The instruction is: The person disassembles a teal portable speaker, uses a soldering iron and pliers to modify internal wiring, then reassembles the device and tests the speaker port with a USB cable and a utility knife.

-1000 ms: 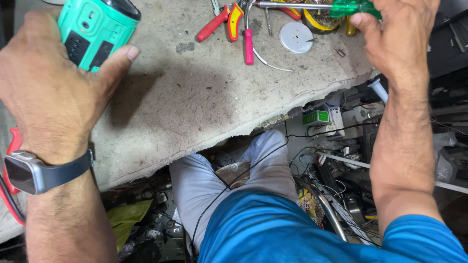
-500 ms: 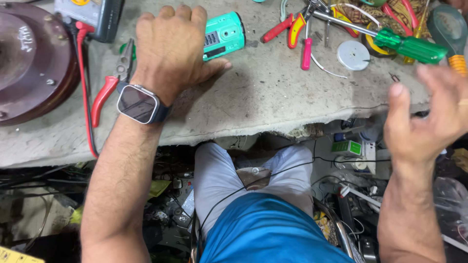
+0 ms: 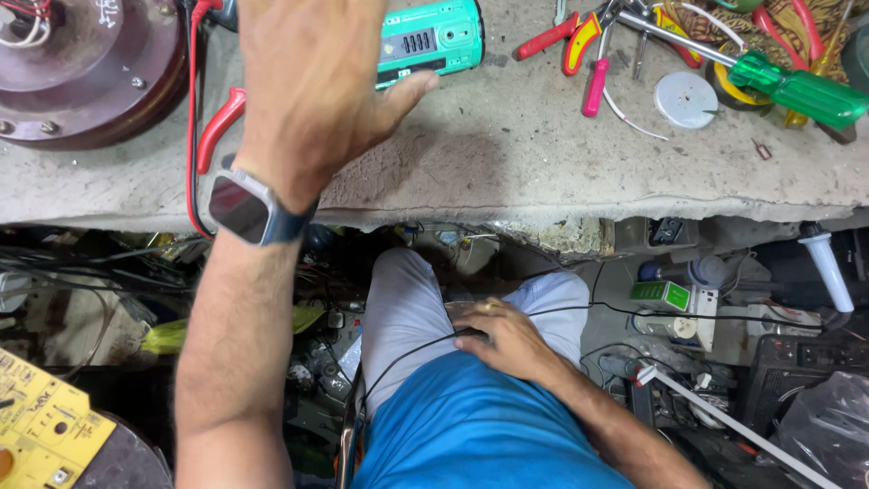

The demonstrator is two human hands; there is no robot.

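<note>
My left hand (image 3: pixel 312 86) hovers flat over the worn grey bench (image 3: pixel 507 172), fingers spread, holding nothing. Its thumb points at a teal handheld device (image 3: pixel 433 41) lying just to its right. A smartwatch (image 3: pixel 243 206) sits on that wrist. My right hand (image 3: pixel 502 337) rests down on my lap, on the light trousers beside a thin black cable (image 3: pixel 561 312), fingers loosely curled. Whether it grips anything I cannot tell.
A dark maroon round motor housing (image 3: pixel 86 68) sits at the bench's left, with a red lead (image 3: pixel 192 118) and red-handled pliers (image 3: pixel 217 127). At the right lie a green-handled screwdriver (image 3: pixel 797 91), red and yellow pliers (image 3: pixel 566 41), and a white disc (image 3: pixel 685 98). Cluttered wires and parts fill the floor below.
My left hand let go of the teal device and lifted above it. My right hand dropped from the bench edge down to my lap. The view shifted left.
</note>
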